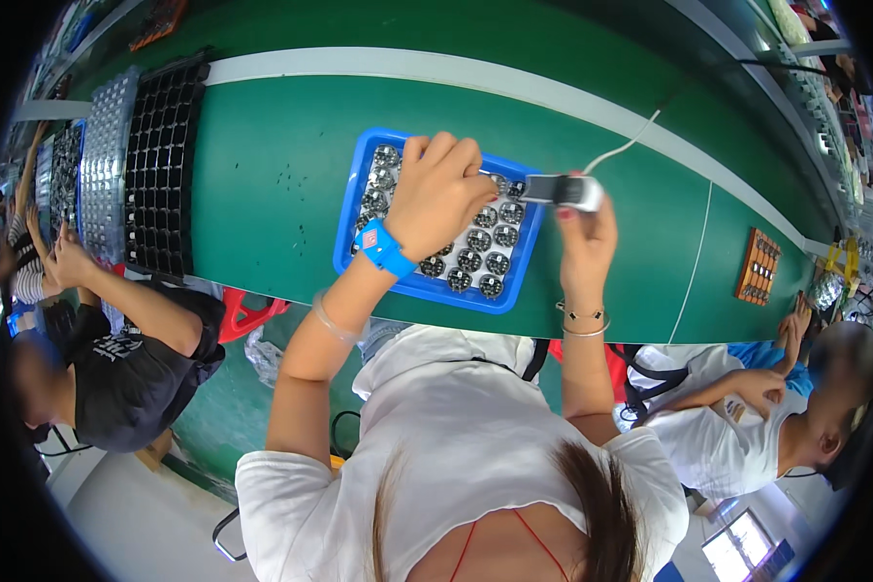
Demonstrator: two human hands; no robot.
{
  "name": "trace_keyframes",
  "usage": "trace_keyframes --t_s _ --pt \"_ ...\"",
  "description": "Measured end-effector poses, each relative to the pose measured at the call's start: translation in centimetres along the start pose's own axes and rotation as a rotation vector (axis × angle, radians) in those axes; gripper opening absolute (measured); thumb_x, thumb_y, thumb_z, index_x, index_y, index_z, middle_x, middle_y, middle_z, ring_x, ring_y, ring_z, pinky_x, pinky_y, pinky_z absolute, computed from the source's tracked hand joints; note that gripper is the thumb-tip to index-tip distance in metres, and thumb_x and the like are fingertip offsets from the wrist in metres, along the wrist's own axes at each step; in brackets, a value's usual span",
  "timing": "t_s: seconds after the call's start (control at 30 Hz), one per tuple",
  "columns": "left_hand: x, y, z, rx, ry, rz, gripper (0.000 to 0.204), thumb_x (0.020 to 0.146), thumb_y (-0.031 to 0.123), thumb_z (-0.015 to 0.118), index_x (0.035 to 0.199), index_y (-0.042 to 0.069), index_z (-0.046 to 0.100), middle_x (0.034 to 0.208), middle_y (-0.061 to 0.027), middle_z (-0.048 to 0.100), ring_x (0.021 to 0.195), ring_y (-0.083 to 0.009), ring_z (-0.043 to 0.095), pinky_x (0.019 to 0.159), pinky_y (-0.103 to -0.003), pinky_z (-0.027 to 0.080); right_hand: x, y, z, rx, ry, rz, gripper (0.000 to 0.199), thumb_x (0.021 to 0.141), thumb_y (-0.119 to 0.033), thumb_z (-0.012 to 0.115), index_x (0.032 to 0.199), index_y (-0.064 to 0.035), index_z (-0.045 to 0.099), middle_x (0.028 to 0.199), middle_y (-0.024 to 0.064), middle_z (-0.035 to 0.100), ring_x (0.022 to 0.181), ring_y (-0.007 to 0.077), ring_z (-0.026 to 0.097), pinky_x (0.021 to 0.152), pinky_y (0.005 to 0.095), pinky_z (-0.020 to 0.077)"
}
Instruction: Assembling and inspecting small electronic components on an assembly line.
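Note:
A blue tray [507, 304] lies before me on the green table, with rows of small round black-and-silver parts [469, 260] on a white layer. My left hand [439, 194], a blue watch at its wrist, is over the tray's far half with fingers curled together. Whatever sits between those fingertips is hidden. By the tray's far right corner, my right hand [589, 238] grips a small white, black and grey handheld device [565, 191]. Its grey end points left, toward my left fingertips. A white cable [623, 147] appears to run from it toward the table's far edge.
Black [165, 165] and clear compartment trays [105, 165] stand at the table's left end. Small dark specks [296, 179] are scattered left of the blue tray. An orange-brown rack [759, 267] lies at the right. People sit on both sides of me; a red stool [247, 313] is at left.

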State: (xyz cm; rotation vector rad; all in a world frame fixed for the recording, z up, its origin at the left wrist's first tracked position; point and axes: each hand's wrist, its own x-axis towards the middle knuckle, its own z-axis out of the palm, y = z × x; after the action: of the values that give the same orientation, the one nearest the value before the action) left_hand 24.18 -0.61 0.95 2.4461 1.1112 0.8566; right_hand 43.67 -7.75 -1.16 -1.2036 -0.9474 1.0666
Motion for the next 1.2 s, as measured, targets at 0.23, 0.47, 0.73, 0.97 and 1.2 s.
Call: trace_keyframes --t_s 0.23,0.47,0.73,0.97,1.2 --pt "-0.1 -1.3 -0.6 0.012 -0.092 0.011 0.017 0.070 0.024 0.074 0.086 0.018 0.071 0.083 0.0000 0.047 0.085 -0.0196 0.046 0.078 -0.035 0.033 0.5 -0.9 -0.8 -0.131 -0.014 -0.084 0.039 0.084 -0.004 0.066 0.121 0.0025 0.054 0.115 0.0100 0.061 0.107 0.0167 0.055 0.095 0.0306 0.0421" --pt "-0.5 -3.5 -2.0 0.028 -0.121 0.048 0.013 0.068 0.021 0.076 0.079 0.016 0.071 0.082 0.0011 0.049 0.085 -0.0195 0.048 0.079 -0.036 0.034 1.1 -1.1 1.2 -0.255 -0.209 -0.175 0.040 0.076 0.004 0.068 0.115 0.0025 0.058 0.112 0.0109 0.059 0.106 0.0197 0.055 0.094 0.0307 0.0416" --pt "-0.1 -1.9 -2.3 -0.024 0.011 0.149 0.014 0.067 0.021 0.076 0.078 0.018 0.069 0.080 0.0022 0.046 0.081 -0.0189 0.048 0.079 -0.036 0.034 1.2 -1.2 2.9 -0.332 -0.202 -0.154 0.041 0.070 0.003 0.068 0.110 -0.0050 0.066 0.109 0.0100 0.062 0.099 0.0203 0.060 0.087 0.0300 0.0469" --pt "-0.4 -2.7 -1.8 -0.024 -0.030 0.092 0.013 0.067 0.020 0.075 0.078 0.017 0.069 0.080 0.0014 0.046 0.082 -0.0190 0.048 0.081 -0.036 0.034 0.4 -0.6 2.5 -0.105 -0.049 -0.073 0.042 0.081 -0.001 0.067 0.121 0.0039 0.055 0.117 0.0102 0.058 0.107 0.0175 0.055 0.097 0.0302 0.0404" --pt "-0.7 -2.4 -2.2 -0.004 -0.090 0.051 0.017 0.066 0.024 0.076 0.079 0.016 0.069 0.081 0.0004 0.046 0.083 -0.0194 0.047 0.080 -0.036 0.033 -0.4 -1.7 1.4 -0.163 -0.122 -0.142 0.040 0.079 -0.001 0.069 0.117 0.0028 0.057 0.113 0.0105 0.060 0.105 0.0186 0.056 0.094 0.0315 0.0423"
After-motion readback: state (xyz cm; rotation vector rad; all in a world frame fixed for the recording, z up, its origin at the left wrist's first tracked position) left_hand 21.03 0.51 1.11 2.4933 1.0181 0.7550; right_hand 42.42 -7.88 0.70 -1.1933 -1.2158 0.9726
